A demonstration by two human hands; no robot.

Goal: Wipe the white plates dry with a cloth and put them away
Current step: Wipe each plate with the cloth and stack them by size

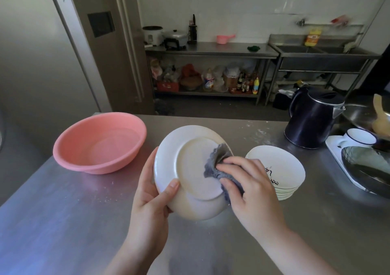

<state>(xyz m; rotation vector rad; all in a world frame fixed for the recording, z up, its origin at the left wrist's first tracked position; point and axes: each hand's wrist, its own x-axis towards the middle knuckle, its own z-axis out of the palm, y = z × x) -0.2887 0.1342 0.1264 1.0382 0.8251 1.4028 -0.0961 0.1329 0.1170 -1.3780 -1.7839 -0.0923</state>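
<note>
Left hand (pixel 150 192) grips the tilted plate (pixel 190 173) by its rim; right hand (pixel 251 188) clutches the cloth (pixel 217 160), pressing it to the plate's underside.

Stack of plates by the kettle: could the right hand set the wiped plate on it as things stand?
Probably yes. The stack of plates lies just beyond the right hand with nothing on top, but that hand grips the grey cloth, and the left hand holds the plate. The black kettle stands clear behind.
</note>
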